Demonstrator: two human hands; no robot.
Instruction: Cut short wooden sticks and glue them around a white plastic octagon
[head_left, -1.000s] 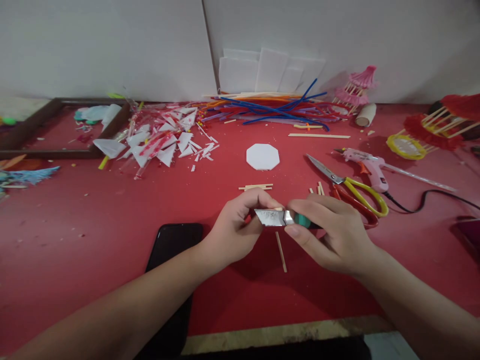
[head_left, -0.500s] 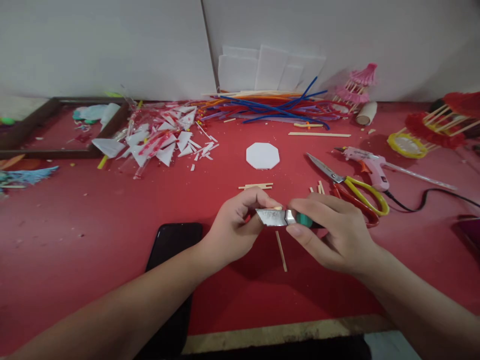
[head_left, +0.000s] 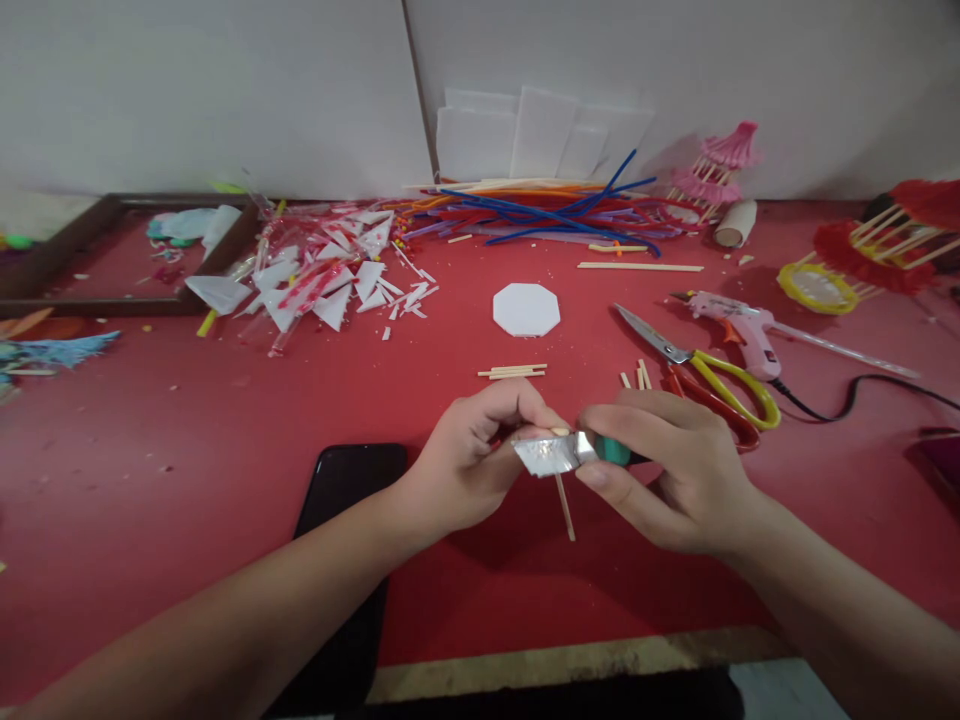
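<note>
- At the near middle of the red tabletop [head_left: 150, 450], the two hands meet just above the surface.
- The left hand [head_left: 469, 465] is curled, thumb and forefinger pinched on the top end of a thin wooden stick [head_left: 564, 505]; the stick hangs down toward the tabletop, slightly tilted.
- The right hand [head_left: 675, 480] is closed around a knife [head_left: 570, 452], fingers wrapped over its green handle; the silver blade points left and lies across the stick close to the left fingertips.
- Whether the blade bites into the wood cannot be told.
- A black phone [head_left: 341, 560] lies flat under the left forearm.
- Just beyond the hands lies a small bundle of short sticks [head_left: 514, 372], and past it a white octagon [head_left: 526, 309].
- To the right of the hands, scissors [head_left: 697, 375] with yellow and red handles lie near a pink glue gun [head_left: 731, 325], whose black cord runs off right.
- Along the wall lies a heap of coloured pipe cleaners [head_left: 547, 215], with white sheets [head_left: 540, 135] leaning behind it.
- To the far left, white and red scraps [head_left: 322, 270] are scattered beside a dark frame [head_left: 60, 260].
- A red-and-yellow stick model [head_left: 862, 260] stands at the far right.
</note>
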